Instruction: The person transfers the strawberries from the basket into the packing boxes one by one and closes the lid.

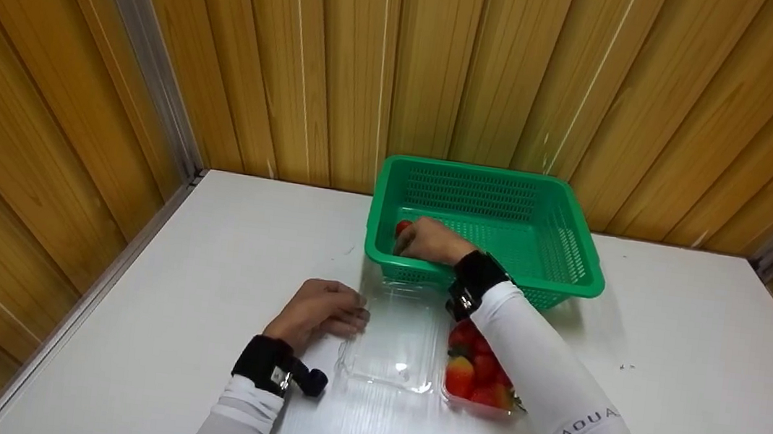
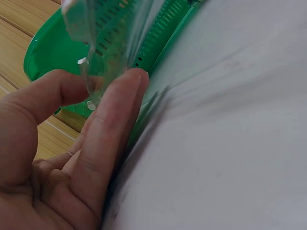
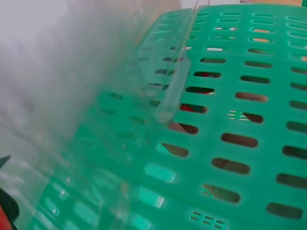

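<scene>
An opened clear plastic clamshell box lies on the white table, with red strawberries in its right half. My left hand is at the left edge of the clear lid; in the left wrist view its fingers pinch the thin plastic. Over the near left rim of a green basket, my right hand reaches inside with bent fingers. A red strawberry shows right beside them. The hand hides its fingertips, so whether they grip the strawberry is unclear. Through the slots, the right wrist view shows bits of red.
The basket stands at the back of the white table, near a wood-patterned wall. Its near side is just behind the lid. My right forearm passes above part of the strawberry-filled half.
</scene>
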Motion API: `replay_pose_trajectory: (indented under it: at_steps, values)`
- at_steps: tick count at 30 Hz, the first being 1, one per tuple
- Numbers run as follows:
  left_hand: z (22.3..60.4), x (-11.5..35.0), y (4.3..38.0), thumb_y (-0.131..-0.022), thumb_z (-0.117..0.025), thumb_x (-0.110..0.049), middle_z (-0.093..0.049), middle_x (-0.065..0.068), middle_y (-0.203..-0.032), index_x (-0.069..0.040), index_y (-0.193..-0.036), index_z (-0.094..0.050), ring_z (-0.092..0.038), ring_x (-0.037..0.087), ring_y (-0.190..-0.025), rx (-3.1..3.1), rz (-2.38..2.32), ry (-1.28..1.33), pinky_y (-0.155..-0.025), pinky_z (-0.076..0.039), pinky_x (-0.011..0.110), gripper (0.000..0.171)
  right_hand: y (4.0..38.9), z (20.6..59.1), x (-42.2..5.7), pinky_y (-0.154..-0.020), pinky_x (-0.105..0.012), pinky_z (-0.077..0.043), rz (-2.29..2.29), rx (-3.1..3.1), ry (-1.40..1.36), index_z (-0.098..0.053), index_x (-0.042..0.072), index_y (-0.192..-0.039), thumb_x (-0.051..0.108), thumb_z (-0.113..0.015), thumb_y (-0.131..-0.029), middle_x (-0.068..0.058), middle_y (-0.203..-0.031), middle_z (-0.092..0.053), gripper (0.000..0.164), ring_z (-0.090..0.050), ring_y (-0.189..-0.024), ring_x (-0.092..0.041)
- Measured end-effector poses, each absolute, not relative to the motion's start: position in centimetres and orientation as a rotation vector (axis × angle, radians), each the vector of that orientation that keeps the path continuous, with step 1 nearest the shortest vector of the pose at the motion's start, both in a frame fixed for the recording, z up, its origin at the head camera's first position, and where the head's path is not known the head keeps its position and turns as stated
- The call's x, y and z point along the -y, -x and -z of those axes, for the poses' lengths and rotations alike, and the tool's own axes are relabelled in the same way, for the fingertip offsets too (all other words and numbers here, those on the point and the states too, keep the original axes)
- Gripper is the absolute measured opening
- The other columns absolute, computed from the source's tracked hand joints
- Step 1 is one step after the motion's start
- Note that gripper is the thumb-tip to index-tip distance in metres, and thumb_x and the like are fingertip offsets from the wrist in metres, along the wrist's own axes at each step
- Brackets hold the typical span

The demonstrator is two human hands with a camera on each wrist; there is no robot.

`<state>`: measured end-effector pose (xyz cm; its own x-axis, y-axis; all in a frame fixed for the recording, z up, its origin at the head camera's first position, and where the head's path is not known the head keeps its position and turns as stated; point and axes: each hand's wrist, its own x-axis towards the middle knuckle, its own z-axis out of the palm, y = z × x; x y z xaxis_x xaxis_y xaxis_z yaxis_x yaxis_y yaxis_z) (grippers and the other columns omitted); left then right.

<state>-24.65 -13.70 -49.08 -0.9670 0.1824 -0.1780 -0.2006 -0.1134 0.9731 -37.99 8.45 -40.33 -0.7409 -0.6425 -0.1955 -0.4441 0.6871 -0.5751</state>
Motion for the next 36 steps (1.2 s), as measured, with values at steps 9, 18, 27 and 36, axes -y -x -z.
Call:
replay_pose_trajectory:
  at_steps: [9, 18, 27, 36]
  values:
    - [49.2, 13.6, 24.8, -0.094, -0.075, -0.007, -0.076, 0.025, -0.099, 0.014, -0.109, -0.069, -0.077, 0.024, -0.083, -1.881, -2.180, 0.048, -0.072, -0.067, 0.032, 0.027, 38.1, 39.8, -8.6, -0.085, -0.033, -0.056, 0.790, -2.514, 0.876, -0.079, -0.003, -0.118, 0.005, -0.071, -0.097, -0.012, -0.110, -0.077, 0.024, -0.060, -0.094, -0.019]
    - [49.5, 13.8, 25.1, -0.095, -0.074, -0.007, -0.076, 0.024, -0.101, 0.012, -0.110, -0.069, -0.077, 0.025, -0.086, -1.894, -2.160, 0.050, -0.075, -0.067, 0.034, 0.024, 37.5, 39.5, -8.8, -0.084, -0.031, -0.058, 0.942, -2.505, 0.893, -0.080, -0.003, -0.115, 0.006, -0.076, -0.096, -0.010, -0.109, -0.077, 0.022, -0.064, -0.096, -0.019]
    - [49.4, 13.7, 25.1, -0.095, -0.075, -0.007, -0.076, 0.025, -0.102, 0.014, -0.112, -0.068, -0.077, 0.026, -0.087, -1.879, -2.168, 0.044, -0.075, -0.067, 0.033, 0.028, 36.8, 39.7, -9.8, -0.086, -0.033, -0.056, 1.094, -2.518, 0.858, -0.079, -0.003, -0.115, 0.007, -0.074, -0.097, -0.011, -0.112, -0.077, 0.022, -0.064, -0.100, -0.022]
    - [49.4, 13.6, 25.2, -0.094, -0.076, -0.007, -0.076, 0.024, -0.100, 0.013, -0.111, -0.069, -0.077, 0.025, -0.084, -1.889, -2.160, 0.052, -0.074, -0.067, 0.033, 0.027, 35.9, 39.5, -10.9, -0.091, -0.037, -0.057, 1.159, -2.549, 0.842, -0.077, -0.001, -0.124, 0.007, -0.069, -0.100, -0.011, -0.118, -0.075, 0.026, -0.065, -0.103, -0.024]
